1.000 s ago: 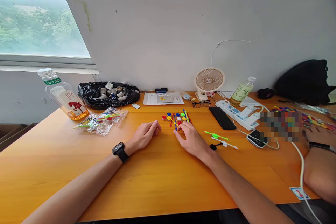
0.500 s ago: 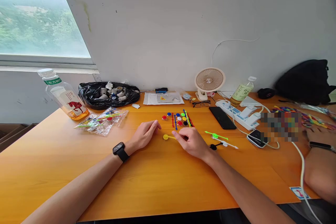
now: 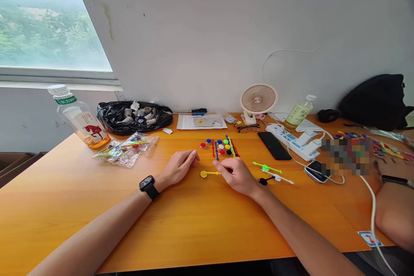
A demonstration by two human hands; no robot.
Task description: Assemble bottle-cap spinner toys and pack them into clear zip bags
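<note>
A yellow arrow spinner point(image 3: 203, 174) with a round base lies between my hands, its arm pointing right. The arm's far end is hidden at the curled fingers of my right hand point(image 3: 238, 174), which appear closed on it, thumb raised. To the left, my left hand point(image 3: 181, 166) rests on the table with its fingers stretched out together, apart from the spinner. Beyond my hands are several coloured round bases point(image 3: 221, 152) and loose arrow arms point(image 3: 216, 150). Right of my right hand lie a green arrow spinner point(image 3: 265, 167), a white one point(image 3: 277, 177) and a black one point(image 3: 263, 181).
Clear plastic bags of parts point(image 3: 129, 148) and a tea bottle point(image 3: 86, 120) stand left. A black bag point(image 3: 106, 116), fan point(image 3: 258, 99), phone point(image 3: 274, 145) and power strip point(image 3: 291, 142) line the back and right. Another person's arm point(image 3: 396, 202) rests at far right.
The yellow spinner's base has moved slightly toward me, and more of its arm shows beside my right hand. Both hands stay almost in place.
</note>
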